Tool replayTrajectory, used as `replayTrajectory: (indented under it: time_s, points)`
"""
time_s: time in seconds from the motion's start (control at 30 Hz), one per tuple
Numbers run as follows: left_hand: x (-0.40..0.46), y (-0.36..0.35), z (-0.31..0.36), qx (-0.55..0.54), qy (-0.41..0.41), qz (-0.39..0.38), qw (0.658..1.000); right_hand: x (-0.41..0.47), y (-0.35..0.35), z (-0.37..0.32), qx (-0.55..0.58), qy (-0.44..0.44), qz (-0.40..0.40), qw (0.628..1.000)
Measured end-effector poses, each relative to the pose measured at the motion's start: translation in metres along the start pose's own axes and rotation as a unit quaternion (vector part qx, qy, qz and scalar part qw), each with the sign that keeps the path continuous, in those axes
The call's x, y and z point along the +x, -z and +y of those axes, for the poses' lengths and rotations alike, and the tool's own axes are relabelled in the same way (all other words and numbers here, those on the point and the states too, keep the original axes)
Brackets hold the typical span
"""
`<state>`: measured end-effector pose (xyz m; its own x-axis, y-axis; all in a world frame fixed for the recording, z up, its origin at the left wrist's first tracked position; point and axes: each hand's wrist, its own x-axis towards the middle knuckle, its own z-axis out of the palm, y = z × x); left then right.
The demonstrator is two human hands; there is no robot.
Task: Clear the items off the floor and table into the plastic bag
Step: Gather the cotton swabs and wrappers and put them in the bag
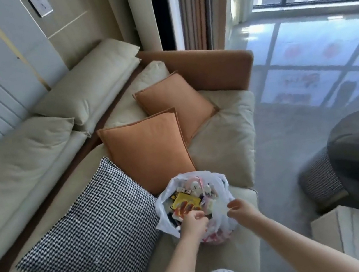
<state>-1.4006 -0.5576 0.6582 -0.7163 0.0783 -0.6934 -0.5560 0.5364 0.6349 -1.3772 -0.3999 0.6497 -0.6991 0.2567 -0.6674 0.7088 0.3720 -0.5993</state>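
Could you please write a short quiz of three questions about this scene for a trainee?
1. True or false: the plastic bag sits on the sofa.
2. Which hand pinches the bag's right edge? A left hand B right hand
3. What colour are the two plain cushions behind the bag?

Key: 1 true; 2 B; 3 orange.

Two orange cushions (152, 150), black-and-white houndstooth cushion (90, 236), beige sofa (227, 142).
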Motion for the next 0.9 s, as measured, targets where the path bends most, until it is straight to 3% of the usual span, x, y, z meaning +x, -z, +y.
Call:
replayTrajectory:
  time_s: [0.2,0.37,0.67,0.9]
  points:
    - [-0.055,-0.044,0.006,0.098,-0.076,-0.060,0.990,-0.073,0.021,0.066,-0.049,0.017,0.080,0.995]
    - [-0.086,-0.109,0.010,0.216,-0.141,-0.116,0.959,-0.125,0.047,0.134,-0.026,-0.021,0.150,0.988]
    - [-0.150,-0.260,-0.010,0.405,-0.239,-0.240,0.849,-0.220,0.085,0.285,0.083,-0.139,0.244,0.956]
    - [-0.222,-0.361,-0.063,0.462,-0.270,-0.311,0.785,-0.308,0.078,0.407,0.160,-0.229,0.299,0.912]
